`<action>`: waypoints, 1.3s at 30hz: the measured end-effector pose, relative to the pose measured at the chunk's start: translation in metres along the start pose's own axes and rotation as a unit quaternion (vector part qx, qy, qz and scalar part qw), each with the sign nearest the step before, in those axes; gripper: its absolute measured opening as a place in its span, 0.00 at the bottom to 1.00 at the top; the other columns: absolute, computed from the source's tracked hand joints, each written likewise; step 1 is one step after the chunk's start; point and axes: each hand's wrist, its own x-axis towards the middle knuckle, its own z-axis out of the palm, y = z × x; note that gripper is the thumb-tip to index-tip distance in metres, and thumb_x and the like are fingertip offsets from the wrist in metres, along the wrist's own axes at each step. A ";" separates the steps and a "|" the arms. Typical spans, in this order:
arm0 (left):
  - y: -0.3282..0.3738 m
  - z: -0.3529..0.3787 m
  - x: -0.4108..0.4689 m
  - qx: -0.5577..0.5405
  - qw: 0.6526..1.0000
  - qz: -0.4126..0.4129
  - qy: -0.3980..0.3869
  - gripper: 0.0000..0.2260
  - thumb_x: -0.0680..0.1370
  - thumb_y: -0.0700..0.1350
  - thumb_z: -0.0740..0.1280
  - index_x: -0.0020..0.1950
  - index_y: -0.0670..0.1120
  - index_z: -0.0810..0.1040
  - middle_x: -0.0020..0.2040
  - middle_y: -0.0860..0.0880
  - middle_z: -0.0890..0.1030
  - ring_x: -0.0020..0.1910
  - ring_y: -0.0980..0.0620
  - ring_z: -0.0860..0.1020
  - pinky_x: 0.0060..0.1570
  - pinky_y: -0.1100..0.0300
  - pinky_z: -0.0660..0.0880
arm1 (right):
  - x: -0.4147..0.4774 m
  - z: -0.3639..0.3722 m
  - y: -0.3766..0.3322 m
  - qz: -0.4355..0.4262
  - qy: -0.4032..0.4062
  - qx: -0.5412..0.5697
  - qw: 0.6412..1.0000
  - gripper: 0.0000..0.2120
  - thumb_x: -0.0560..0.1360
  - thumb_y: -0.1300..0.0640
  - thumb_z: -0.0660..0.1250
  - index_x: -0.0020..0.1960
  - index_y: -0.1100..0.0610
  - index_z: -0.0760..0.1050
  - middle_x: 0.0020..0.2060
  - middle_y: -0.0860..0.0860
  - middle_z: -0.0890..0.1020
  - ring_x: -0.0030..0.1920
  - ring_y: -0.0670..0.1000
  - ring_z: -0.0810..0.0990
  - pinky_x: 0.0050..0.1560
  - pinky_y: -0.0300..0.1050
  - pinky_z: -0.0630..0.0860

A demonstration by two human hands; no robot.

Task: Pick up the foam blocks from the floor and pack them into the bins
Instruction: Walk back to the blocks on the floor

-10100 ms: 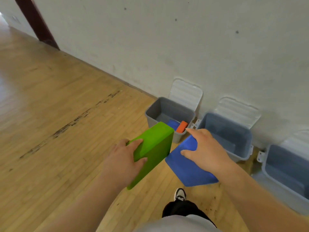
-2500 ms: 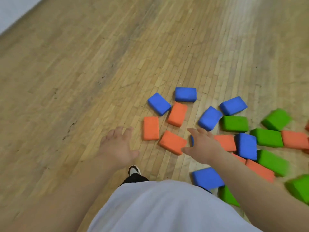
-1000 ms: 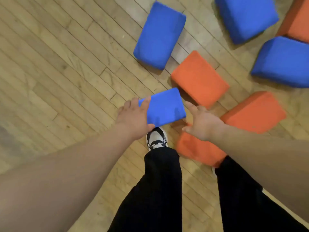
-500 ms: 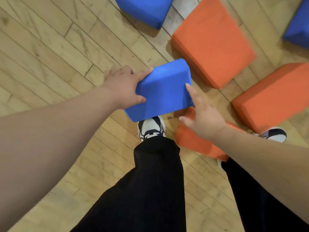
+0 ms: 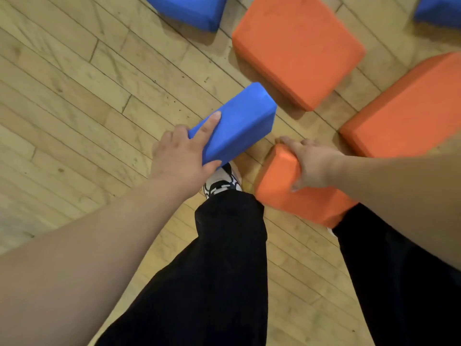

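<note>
1. Closest in, two legs in black trousers [image 5: 224, 270] stand apart on the wooden floor [image 5: 74, 96]. A white and black shoe [image 5: 222, 181] pokes out below the left leg.
2. Both bare forearms reach down and forward, one on each side of that leg.
3. The left hand [image 5: 178, 156] grips a blue foam block [image 5: 239, 121] at its near end. The forefinger lies along the top face and the thumb is tucked under the lower edge. The block is tilted and held up off the boards, with its near corner over the toe of the shoe.
4. The right hand [image 5: 311, 166] is clamped on an orange foam block [image 5: 282, 196] just beside the shoe. Its fingers hook over the far edge and its thumb presses the near side. I cannot tell whether this block has left the floor.
5. Just beyond the right hand, a second orange block [image 5: 409, 108] lies flat on the boards.
6. Farther out, past the blue block's far end, a third orange block [image 5: 296, 48] lies flat at an angle.
7. Farthest off, two more blue blocks are cut by the top edge, one on the left [image 5: 189, 6] and one in the right corner [image 5: 439, 8].
</note>
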 end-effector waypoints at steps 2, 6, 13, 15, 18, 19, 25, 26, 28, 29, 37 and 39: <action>0.014 -0.012 -0.005 -0.038 0.997 -0.052 -0.032 0.41 0.75 0.70 0.64 0.78 0.70 0.39 0.56 0.47 0.70 0.52 0.45 0.71 0.58 0.45 0.74 | -0.024 0.007 0.001 0.019 0.045 0.056 0.997 0.62 0.62 0.33 0.78 0.82 0.40 0.40 0.68 0.56 0.74 0.68 0.61 0.68 0.69 0.55 0.69; 0.073 -0.055 -0.033 -0.042 0.995 -0.080 -0.034 0.41 0.74 0.69 0.65 0.78 0.70 0.42 0.55 0.46 0.71 0.58 0.41 0.74 0.57 0.43 0.75 | -0.112 0.000 0.012 0.066 0.180 0.270 0.943 0.58 0.66 0.33 0.76 0.81 0.37 0.39 0.68 0.54 0.69 0.68 0.60 0.68 0.71 0.54 0.64; 0.264 -0.210 -0.124 -0.016 1.000 0.013 -0.023 0.41 0.76 0.67 0.64 0.79 0.69 0.40 0.59 0.46 0.71 0.57 0.42 0.75 0.50 0.50 0.71 | -0.340 -0.059 0.105 0.118 0.319 0.395 0.853 0.53 0.70 0.41 0.75 0.79 0.29 0.40 0.66 0.48 0.67 0.67 0.56 0.71 0.68 0.52 0.68; 0.330 -0.263 -0.164 0.034 0.996 0.076 -0.016 0.41 0.76 0.67 0.65 0.80 0.68 0.40 0.57 0.46 0.70 0.56 0.42 0.75 0.52 0.49 0.73 | -0.420 -0.078 0.135 0.151 0.329 0.384 0.849 0.50 0.70 0.39 0.72 0.79 0.31 0.41 0.69 0.49 0.67 0.69 0.55 0.70 0.69 0.52 0.67; 0.429 -0.333 -0.231 0.103 0.979 0.175 0.006 0.42 0.75 0.68 0.65 0.79 0.70 0.40 0.54 0.48 0.67 0.56 0.43 0.74 0.55 0.49 0.73 | -0.536 -0.098 0.181 0.187 0.357 0.381 0.832 0.48 0.70 0.38 0.67 0.81 0.34 0.43 0.70 0.48 0.68 0.69 0.55 0.70 0.69 0.54 0.69; 0.460 -0.354 -0.254 0.118 0.972 0.203 0.015 0.42 0.75 0.68 0.65 0.79 0.70 0.41 0.55 0.48 0.68 0.56 0.43 0.74 0.54 0.48 0.74 | -0.574 -0.100 0.194 0.198 0.372 0.385 0.821 0.47 0.71 0.38 0.67 0.81 0.35 0.44 0.68 0.48 0.68 0.68 0.55 0.70 0.68 0.54 0.69; 0.621 -0.430 -0.381 0.214 0.902 0.372 0.056 0.40 0.74 0.67 0.66 0.81 0.67 0.48 0.56 0.46 0.70 0.54 0.41 0.73 0.48 0.49 0.72 | -0.756 -0.082 0.239 0.288 0.450 0.410 0.739 0.44 0.71 0.34 0.68 0.81 0.36 0.51 0.68 0.50 0.71 0.68 0.56 0.72 0.66 0.57 0.71; 0.643 -0.437 -0.400 0.229 0.885 0.401 0.058 0.39 0.75 0.67 0.66 0.81 0.66 0.49 0.57 0.46 0.71 0.55 0.40 0.73 0.49 0.48 0.73 | -0.780 -0.074 0.244 0.305 0.457 0.420 0.722 0.44 0.71 0.34 0.68 0.81 0.37 0.51 0.68 0.50 0.72 0.68 0.56 0.73 0.66 0.58 0.72; 0.687 -0.451 -0.434 0.264 0.845 0.460 0.064 0.39 0.75 0.66 0.66 0.81 0.65 0.51 0.57 0.46 0.72 0.57 0.40 0.74 0.52 0.48 0.74 | -0.826 -0.058 0.251 0.341 0.465 0.441 0.688 0.44 0.72 0.34 0.68 0.81 0.37 0.50 0.69 0.51 0.71 0.68 0.57 0.73 0.66 0.58 0.72; 0.704 -0.456 -0.445 0.279 0.829 0.479 0.069 0.39 0.75 0.67 0.65 0.81 0.66 0.51 0.57 0.46 0.72 0.56 0.40 0.74 0.52 0.48 0.74 | -0.841 -0.053 0.252 0.356 0.463 0.450 0.675 0.44 0.73 0.35 0.68 0.81 0.37 0.49 0.69 0.51 0.71 0.68 0.57 0.72 0.66 0.58 0.72; 0.845 -0.479 -0.533 0.307 0.719 0.618 0.082 0.36 0.76 0.67 0.63 0.80 0.66 0.50 0.54 0.50 0.69 0.58 0.44 0.73 0.54 0.50 0.75 | -0.940 -0.037 0.286 0.497 0.503 0.432 0.560 0.42 0.74 0.32 0.65 0.81 0.38 0.49 0.67 0.51 0.72 0.63 0.58 0.74 0.58 0.57 0.74; 0.878 -0.487 -0.544 0.298 0.699 0.644 0.088 0.35 0.76 0.67 0.62 0.80 0.66 0.50 0.54 0.51 0.68 0.59 0.45 0.72 0.55 0.50 0.75 | -0.962 -0.039 0.308 0.517 0.513 0.424 0.538 0.42 0.73 0.32 0.66 0.81 0.38 0.49 0.67 0.51 0.72 0.63 0.57 0.74 0.58 0.57 0.74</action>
